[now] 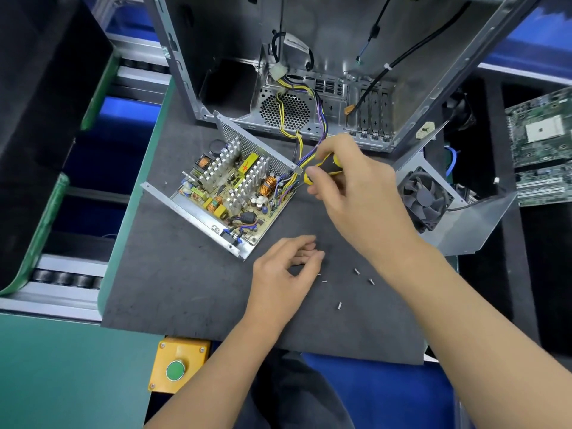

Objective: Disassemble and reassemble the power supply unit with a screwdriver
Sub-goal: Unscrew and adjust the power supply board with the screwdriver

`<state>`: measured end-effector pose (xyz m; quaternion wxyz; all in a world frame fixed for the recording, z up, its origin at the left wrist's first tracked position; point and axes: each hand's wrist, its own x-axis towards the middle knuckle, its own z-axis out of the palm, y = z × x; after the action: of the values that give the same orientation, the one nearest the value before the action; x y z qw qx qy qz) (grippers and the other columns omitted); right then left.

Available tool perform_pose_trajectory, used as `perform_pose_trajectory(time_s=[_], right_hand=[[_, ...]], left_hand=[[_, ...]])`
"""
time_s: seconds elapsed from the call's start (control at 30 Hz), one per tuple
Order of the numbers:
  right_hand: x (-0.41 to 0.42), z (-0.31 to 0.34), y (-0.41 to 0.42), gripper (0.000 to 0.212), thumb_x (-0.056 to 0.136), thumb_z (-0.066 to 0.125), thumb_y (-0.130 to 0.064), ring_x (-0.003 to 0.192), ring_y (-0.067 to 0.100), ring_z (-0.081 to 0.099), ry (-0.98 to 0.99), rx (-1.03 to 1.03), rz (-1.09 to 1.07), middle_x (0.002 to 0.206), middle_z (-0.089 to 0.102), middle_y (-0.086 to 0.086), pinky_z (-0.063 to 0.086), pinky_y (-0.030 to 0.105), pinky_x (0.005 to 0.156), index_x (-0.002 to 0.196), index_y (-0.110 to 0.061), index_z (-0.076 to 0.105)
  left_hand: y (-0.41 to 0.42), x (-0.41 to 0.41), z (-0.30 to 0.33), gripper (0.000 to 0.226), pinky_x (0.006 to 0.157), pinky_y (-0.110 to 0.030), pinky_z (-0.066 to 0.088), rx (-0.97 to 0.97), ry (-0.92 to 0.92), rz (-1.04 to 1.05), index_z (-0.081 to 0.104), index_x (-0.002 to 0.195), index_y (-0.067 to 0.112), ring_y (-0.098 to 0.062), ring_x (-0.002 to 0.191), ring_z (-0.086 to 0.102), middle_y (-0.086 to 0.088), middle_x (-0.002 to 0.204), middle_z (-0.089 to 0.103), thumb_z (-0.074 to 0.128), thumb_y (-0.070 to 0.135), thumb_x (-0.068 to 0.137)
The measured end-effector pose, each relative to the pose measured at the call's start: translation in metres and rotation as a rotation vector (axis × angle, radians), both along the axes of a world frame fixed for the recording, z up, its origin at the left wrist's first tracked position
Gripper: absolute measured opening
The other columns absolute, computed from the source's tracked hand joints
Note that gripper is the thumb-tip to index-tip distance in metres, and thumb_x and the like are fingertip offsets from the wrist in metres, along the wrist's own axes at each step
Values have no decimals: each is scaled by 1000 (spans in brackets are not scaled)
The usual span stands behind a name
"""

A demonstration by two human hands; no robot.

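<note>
The right hand is curled round the yellow-and-black handle of the screwdriver, held just beside the near corner of the opened power supply, where the bundle of coloured wires leaves the box; the tip is hidden behind the fingers, so I cannot tell whether it is seated on anything. The left hand rests low on the dark mat with its fingers loosely bent toward the loose screws; it may be pinching one, but the fingertips hide that, so I cannot tell whether it holds anything. The power supply lies on the mat with its lid off, circuit board, heat sinks and copper coils bare, its wires running up into the open computer case behind it. The cover with the fan sits well apart to the right of the right hand. Several screws lie scattered near the left hand. In my judgement the main risks come from those small screws and the exposed board: a brush of the wrist could roll a screw off the mat or into the board, and a slip of the driver near the wires could nick the insulation or knock a part. The wires also tether the box, so a tug could drag it.
</note>
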<state>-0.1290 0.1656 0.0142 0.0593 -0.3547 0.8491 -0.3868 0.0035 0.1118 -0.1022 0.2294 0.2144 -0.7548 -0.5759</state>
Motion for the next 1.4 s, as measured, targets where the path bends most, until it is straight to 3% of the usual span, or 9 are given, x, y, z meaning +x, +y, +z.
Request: perform_pose_trajectory(time_s=[0.2, 0.37, 0.5, 0.57, 0.7, 0.83, 1.0, 1.23, 1.4], right_hand=[[-11, 22, -11, 13, 92, 54, -17, 79, 27, 53, 133, 259, 133, 93, 55, 1, 45, 40, 72, 104, -16, 48], [-24, 34, -24, 24, 100, 49, -33, 74, 36, 50, 441, 585, 129, 78, 44, 8, 37, 38, 64, 103, -10, 54], [-27, 45, -32, 16, 96, 49, -18, 89, 35, 55, 261, 599, 330, 110, 43, 10, 48, 45, 80, 111, -12, 49], [-30, 46, -35, 15, 97, 52, -14, 88, 33, 57, 376, 683, 378, 112, 44, 11, 44, 37, 73, 112, -11, 51], [-27, 50, -44, 37, 103, 46, -41, 101, 42, 60, 559, 888, 280, 109, 55, 17, 40, 39, 68, 112, -6, 55], [-30, 53, -39, 16, 99, 49, -17, 100, 36, 50, 346, 800, 378, 116, 40, 12, 45, 47, 88, 114, -14, 52], [-24, 53, -39, 31, 103, 49, -35, 91, 40, 60, 563, 858, 341, 107, 54, 16, 37, 39, 68, 113, -6, 54], [-14, 57, -39, 27, 89, 54, -2, 76, 28, 46, 491, 878, 376, 114, 45, 17, 51, 44, 75, 116, -4, 50], [-2, 52, -47, 34, 103, 47, -39, 92, 40, 66, 624, 957, 239, 100, 61, 14, 39, 38, 60, 109, -6, 55]], left_hand=[[0, 0, 2, 23, 79, -15, 53, 7, -15, 9, 75, 108, 13, -5, 88, 69, 6, 97, 70, 74, 13, 86], [1, 1, 5, 21, 79, -18, 55, 3, -23, 8, 74, 108, 13, -6, 87, 69, 4, 96, 70, 74, 13, 86], [-1, 2, 8, 19, 78, -12, 51, -17, -29, -3, 74, 107, 12, -4, 87, 67, 4, 95, 70, 72, 12, 88], [-1, 2, 10, 18, 77, -10, 49, -25, -27, -1, 74, 106, 10, -3, 86, 66, 2, 94, 70, 71, 11, 89], [-3, 8, 15, 16, 76, -12, 50, -58, -8, -15, 75, 105, 6, -4, 84, 66, -1, 94, 70, 69, 8, 90], [-7, 35, 21, 15, 77, -15, 50, -249, 115, 35, 74, 95, -1, -7, 79, 65, -4, 88, 71, 64, 10, 92], [-43, 68, 23, 25, 80, -12, 42, -388, 156, 252, 70, 86, 3, -10, 79, 57, 2, 86, 63, 53, 17, 97], [-119, 62, 16, 47, 98, -35, 41, -310, 48, 479, 44, 133, -2, -31, 113, 47, -3, 125, 40, 49, 30, 99], [-131, 55, 9, 77, 121, -39, 24, -104, -112, 310, 13, 158, 10, -14, 148, 27, -6, 161, 27, 41, 49, 96]])
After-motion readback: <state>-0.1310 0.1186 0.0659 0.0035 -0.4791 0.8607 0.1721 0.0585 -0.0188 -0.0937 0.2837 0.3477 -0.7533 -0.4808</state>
